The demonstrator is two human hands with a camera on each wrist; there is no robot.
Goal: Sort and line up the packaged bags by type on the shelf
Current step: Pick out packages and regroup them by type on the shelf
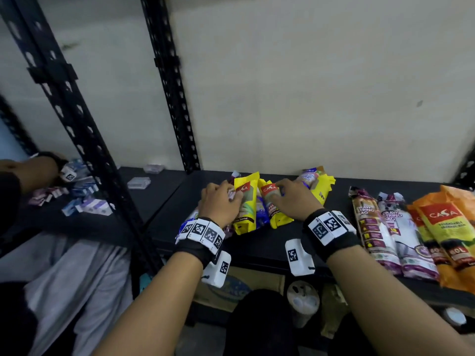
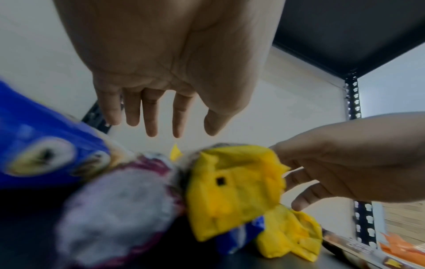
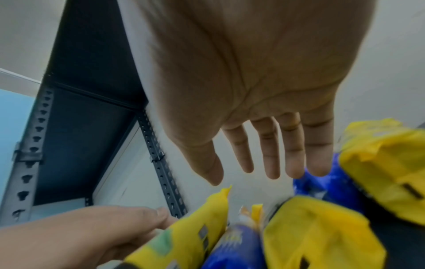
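A mixed heap of bags lies mid-shelf. My left hand [image 1: 222, 199] rests with straight fingers on one yellow bag [image 1: 246, 206], and my right hand [image 1: 290, 199] lies flat on a second yellow bag [image 1: 277, 211]. A blue bag [image 1: 262, 214] is wedged between them. A third yellow bag [image 1: 322, 188] lies behind the right hand. In the left wrist view the left hand [image 2: 177, 125] hovers, fingers spread, over a yellow bag [image 2: 230, 191], a purple-white bag [image 2: 119, 209] and a blue bag [image 2: 34, 145]. The right hand [image 3: 243, 169] is likewise flat above the yellow bags [image 3: 322, 233].
Two drawstring bags [image 1: 370, 222] and orange bags [image 1: 447, 227] lie side by side at the right. Black uprights [image 1: 177, 111] stand at the back and front left. Another person's hand [image 1: 38, 168] works over small boxes [image 1: 84, 201] on the left shelf. The shelf edge [image 1: 257, 255] is near my wrists.
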